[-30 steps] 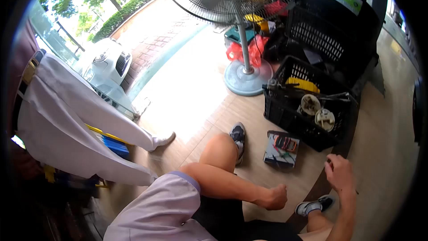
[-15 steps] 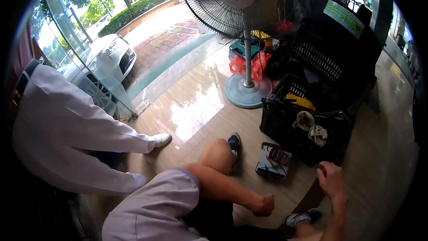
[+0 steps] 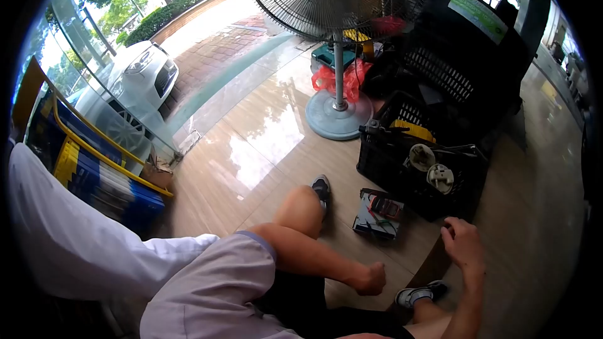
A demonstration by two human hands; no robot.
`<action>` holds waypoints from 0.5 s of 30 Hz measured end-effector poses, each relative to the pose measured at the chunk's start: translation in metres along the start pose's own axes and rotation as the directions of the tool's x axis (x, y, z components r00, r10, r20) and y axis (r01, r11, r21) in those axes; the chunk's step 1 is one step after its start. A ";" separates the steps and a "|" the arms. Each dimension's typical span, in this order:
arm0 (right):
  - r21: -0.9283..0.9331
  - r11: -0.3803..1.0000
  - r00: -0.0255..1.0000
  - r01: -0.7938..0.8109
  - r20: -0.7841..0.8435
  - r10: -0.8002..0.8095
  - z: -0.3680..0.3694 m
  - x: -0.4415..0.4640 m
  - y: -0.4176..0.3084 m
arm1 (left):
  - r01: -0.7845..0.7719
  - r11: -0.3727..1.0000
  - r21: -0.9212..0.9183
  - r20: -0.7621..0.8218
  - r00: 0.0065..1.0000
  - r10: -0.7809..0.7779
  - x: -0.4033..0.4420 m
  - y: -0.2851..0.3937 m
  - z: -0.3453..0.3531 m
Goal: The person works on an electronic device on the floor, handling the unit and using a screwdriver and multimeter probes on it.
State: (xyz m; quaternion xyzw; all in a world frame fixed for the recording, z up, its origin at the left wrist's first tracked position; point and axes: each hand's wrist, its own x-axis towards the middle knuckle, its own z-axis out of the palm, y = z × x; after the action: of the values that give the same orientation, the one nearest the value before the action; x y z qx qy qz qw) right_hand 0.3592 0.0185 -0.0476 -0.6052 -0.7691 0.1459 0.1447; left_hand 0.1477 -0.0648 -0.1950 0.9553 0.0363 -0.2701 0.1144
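My left hand (image 3: 370, 278) is closed in a loose fist, and nothing shows sticking out of it. It hangs over the tiled floor in front of my bent knee. My right hand (image 3: 461, 242) is held up near the crate's lower edge with fingers loosely bent and apart, holding nothing. Between the two hands and farther off, a multimeter (image 3: 385, 207) with red and black leads lies on a small box (image 3: 369, 221). Just beyond stands a black plastic crate (image 3: 392, 179) containing two round pale parts, one of them a fuel-pump-like piece (image 3: 440, 178), and a yellow item (image 3: 412, 130).
A pedestal fan (image 3: 339, 127) stands behind the crate, beside a red plastic bag (image 3: 343, 80) and a green case (image 3: 333, 56). At left, a person in white trousers (image 3: 94, 238) is close by a yellow-framed rack (image 3: 113, 176). Outside the glass is a white car (image 3: 141, 75).
The person in white trousers has moved left and lower in view, uncovering the rack. My view has shifted slightly, while both my hands keep nearly the same pose.
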 end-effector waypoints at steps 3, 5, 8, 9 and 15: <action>0.007 1.000 1.000 -0.003 0.005 0.003 0.002 0.000 0.001 | -0.006 1.000 0.030 -0.019 1.000 0.007 -0.005 -0.002 -0.002; 0.010 1.000 1.000 -0.006 0.016 0.006 0.002 0.000 0.002 | -0.015 0.999 0.039 -0.006 1.000 0.015 -0.011 -0.002 -0.009; 0.000 1.000 1.000 -0.014 0.023 0.014 0.003 -0.002 0.004 | 0.008 0.999 0.042 -0.024 1.000 -0.007 -0.007 0.000 -0.006; -0.007 1.000 1.000 -0.017 0.022 0.017 0.003 -0.003 0.005 | 0.022 0.999 0.043 -0.037 0.999 -0.021 -0.006 0.000 -0.006; 0.017 1.000 1.000 -0.019 -0.001 0.019 0.003 -0.007 0.012 | -0.026 1.000 0.015 -0.021 0.999 0.026 -0.001 0.001 -0.007</action>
State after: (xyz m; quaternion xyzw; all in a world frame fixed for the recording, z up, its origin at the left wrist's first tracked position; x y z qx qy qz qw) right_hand 0.3704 0.0140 -0.0555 -0.6113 -0.7620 0.1532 0.1490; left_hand 0.1508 -0.0640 -0.1883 0.9594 0.0229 -0.2585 0.1104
